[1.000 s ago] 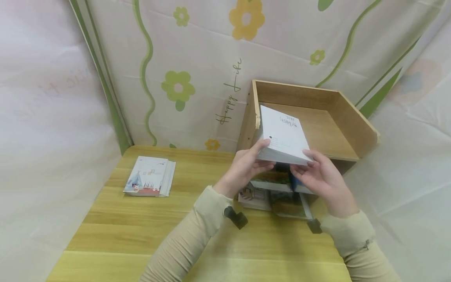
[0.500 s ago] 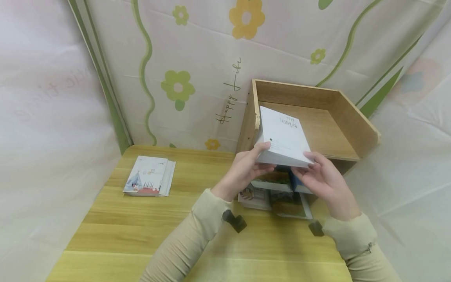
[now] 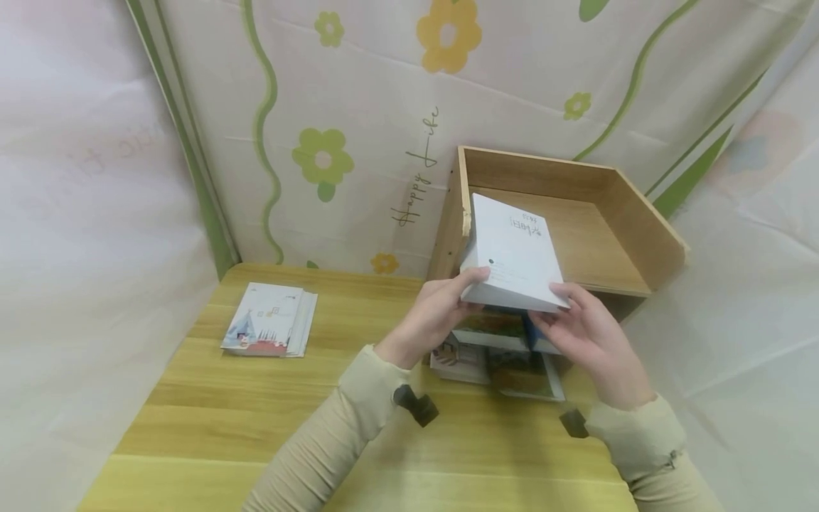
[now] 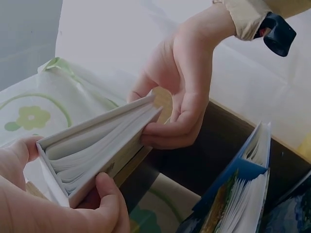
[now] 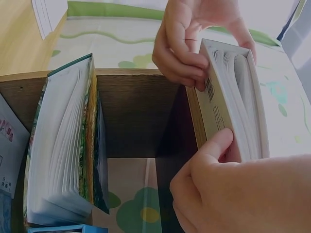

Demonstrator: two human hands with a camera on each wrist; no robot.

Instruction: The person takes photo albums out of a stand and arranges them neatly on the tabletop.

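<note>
White book [image 3: 521,242]: tilted over the wooden shelf's [image 3: 640,227] top front edge; contact unclear.
My left fingers [image 3: 475,276]: pinched its near left corner.
My right fingers [image 3: 569,292]: gripped its near right corner.
Handling: two-handed steadying, I judged; next move called for even grip.
Shelf walls: left, back, right; more room lay rightward.

Flowered fabric [image 3: 371,92] hangs behind a wooden table [image 3: 256,419].

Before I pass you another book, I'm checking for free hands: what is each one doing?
Left hand: not free, holding the white book.
Right hand: not free, holding the same book.
</note>
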